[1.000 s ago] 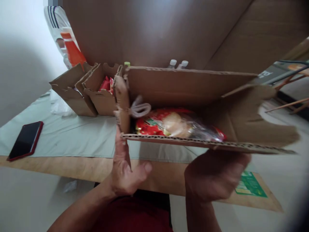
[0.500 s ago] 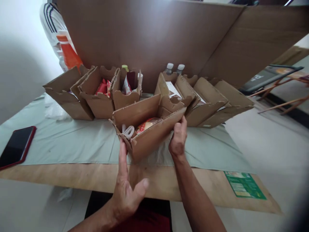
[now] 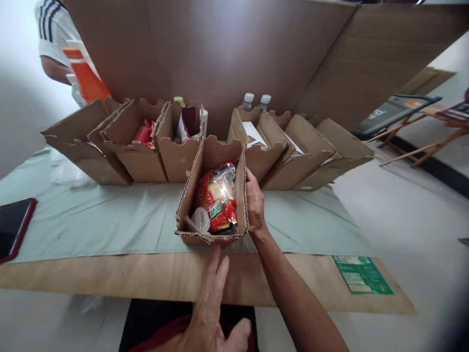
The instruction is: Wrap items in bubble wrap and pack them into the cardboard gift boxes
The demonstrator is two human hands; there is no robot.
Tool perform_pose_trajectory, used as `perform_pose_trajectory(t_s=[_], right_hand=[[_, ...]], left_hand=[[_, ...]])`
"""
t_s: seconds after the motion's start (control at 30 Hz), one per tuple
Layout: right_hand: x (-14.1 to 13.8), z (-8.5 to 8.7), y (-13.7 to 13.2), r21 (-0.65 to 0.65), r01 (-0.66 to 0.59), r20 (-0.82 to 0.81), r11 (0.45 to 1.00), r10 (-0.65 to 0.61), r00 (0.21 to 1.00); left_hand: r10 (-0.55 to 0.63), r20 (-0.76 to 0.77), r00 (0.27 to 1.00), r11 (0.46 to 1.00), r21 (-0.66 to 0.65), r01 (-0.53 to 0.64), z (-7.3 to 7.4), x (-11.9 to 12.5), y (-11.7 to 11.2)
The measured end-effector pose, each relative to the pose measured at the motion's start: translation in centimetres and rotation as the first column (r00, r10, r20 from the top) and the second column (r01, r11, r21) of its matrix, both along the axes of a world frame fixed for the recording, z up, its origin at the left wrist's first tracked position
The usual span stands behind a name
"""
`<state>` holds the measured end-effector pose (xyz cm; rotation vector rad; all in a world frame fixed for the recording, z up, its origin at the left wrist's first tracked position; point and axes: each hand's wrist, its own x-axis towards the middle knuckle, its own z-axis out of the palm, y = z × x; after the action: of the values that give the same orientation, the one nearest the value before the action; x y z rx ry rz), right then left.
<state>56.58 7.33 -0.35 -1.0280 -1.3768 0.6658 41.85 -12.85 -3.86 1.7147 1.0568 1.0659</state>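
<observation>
An open-topped cardboard box stands in front of me, its long sides pointing away. In it lie a red and clear food packet and a rolled bit of whitish plastic. My right hand grips the box along its right wall; its fingertips are partly hidden behind the wall. Just below the box's near end, my left hand has its fingers stretched out and thumb apart, the fingertips close to the cardboard. Whether they touch it I cannot tell.
More cardboard boxes line the back on both sides, before a tall cardboard panel. A phone lies left, a green printed sheet at the front right. Behind stand an orange bottle and a person's sleeve.
The box has turned from slanting to pointing straight away from me, and its contents show more fully. My left hand has moved down and right to its near end; my right hand stays on it.
</observation>
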Motion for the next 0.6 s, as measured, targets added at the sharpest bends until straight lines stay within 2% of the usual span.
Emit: perform_pose_trajectory(t_s=[0.23,0.37,0.6], right_hand=[[0.6,-0.5,1.1,-0.025,-0.055,-0.034,0.998,0.054,0.998],[1.4,-1.4,1.6,-0.064,-0.052,-0.075,0.997,0.047,0.996],[2.1,-3.3,1.0,-0.168,0.031,-0.095,0.985,-0.048,0.994]], left_hand=[[0.008,-0.005,1.0,0.998,0.068,-0.007,0.0,0.3,0.6],[-0.047,0.014,0.999,0.989,0.139,0.045,0.6,0.7,2.0],[0.044,-0.027,0.999,0.998,0.044,-0.043,1.7,-0.1,5.5]])
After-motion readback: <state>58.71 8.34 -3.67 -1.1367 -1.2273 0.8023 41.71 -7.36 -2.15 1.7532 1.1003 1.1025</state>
